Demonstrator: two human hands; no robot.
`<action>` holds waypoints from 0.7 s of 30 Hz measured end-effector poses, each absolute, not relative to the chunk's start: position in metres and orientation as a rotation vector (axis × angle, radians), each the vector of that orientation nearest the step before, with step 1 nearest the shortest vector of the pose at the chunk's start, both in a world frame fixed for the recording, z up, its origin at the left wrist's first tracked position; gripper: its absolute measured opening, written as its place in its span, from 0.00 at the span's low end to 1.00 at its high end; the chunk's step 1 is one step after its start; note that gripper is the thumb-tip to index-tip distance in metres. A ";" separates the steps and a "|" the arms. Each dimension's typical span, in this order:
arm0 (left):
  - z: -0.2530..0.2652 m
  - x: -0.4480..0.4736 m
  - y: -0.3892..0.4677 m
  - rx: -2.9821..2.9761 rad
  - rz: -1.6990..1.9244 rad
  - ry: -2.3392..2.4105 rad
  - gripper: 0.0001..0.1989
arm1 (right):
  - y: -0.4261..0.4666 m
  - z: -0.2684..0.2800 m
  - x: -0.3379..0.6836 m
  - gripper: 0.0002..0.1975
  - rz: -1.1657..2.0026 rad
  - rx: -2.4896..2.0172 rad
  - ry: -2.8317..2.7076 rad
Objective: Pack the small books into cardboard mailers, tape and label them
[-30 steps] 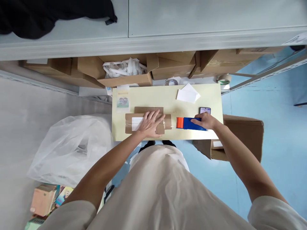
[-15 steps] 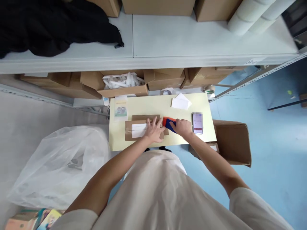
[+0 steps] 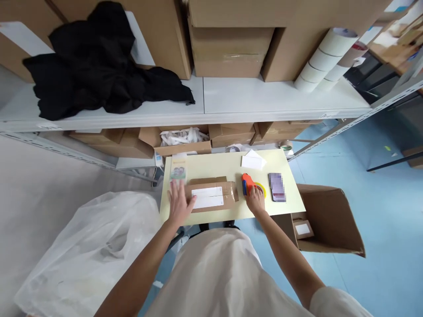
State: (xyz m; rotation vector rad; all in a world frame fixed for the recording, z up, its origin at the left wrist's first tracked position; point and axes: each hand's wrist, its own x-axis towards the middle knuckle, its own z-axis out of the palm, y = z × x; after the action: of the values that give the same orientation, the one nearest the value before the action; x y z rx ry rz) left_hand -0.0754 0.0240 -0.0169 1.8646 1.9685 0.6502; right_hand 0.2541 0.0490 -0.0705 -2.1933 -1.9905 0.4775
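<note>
A flat cardboard box (image 3: 228, 197) with a white label (image 3: 208, 197) lies on the pale yellow table (image 3: 211, 165). Clear tape shows across its right end. My left hand (image 3: 179, 204) is at the box's left end, fingers spread, the thumb by the label. To the right of the box, my right hand (image 3: 256, 201) grips an orange and blue tape dispenser (image 3: 247, 182) with a yellow-edged roll. The dispenser is low over the table, apart from the box; whether it touches the tabletop I cannot tell.
A phone (image 3: 277, 187) lies right of the dispenser, white papers (image 3: 254, 160) behind it. A printed packet (image 3: 179, 167) is at the back left. Beyond stands a shelf (image 3: 284, 99) with cartons. An open carton (image 3: 333, 220) sits lower right, a plastic bag (image 3: 89, 251) lower left.
My right hand has drawn the tape dispenser rightward, away from the box. The left hand has gone from the box's right part to its left end and opened. The view has tilted up.
</note>
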 end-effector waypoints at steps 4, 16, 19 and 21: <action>-0.045 -0.108 0.004 1.419 0.780 1.743 0.45 | 0.027 -0.064 0.243 0.44 0.431 -1.762 -2.145; -0.031 -0.092 0.018 1.012 0.995 1.252 0.43 | 0.034 -0.039 0.210 0.36 1.084 -1.438 -1.848; -0.023 -0.101 0.028 0.981 1.043 1.284 0.44 | 0.047 -0.013 0.209 0.26 1.219 -1.515 -1.610; -0.022 -0.103 0.035 1.007 1.030 1.336 0.40 | 0.056 -0.004 0.206 0.24 1.244 -1.633 -1.369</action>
State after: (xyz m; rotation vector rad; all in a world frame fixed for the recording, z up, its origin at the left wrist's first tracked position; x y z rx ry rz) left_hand -0.1030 0.0350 -0.0221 1.0067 1.3358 1.0300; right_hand 0.2059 0.0560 -0.0037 -1.6331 -1.3690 1.2443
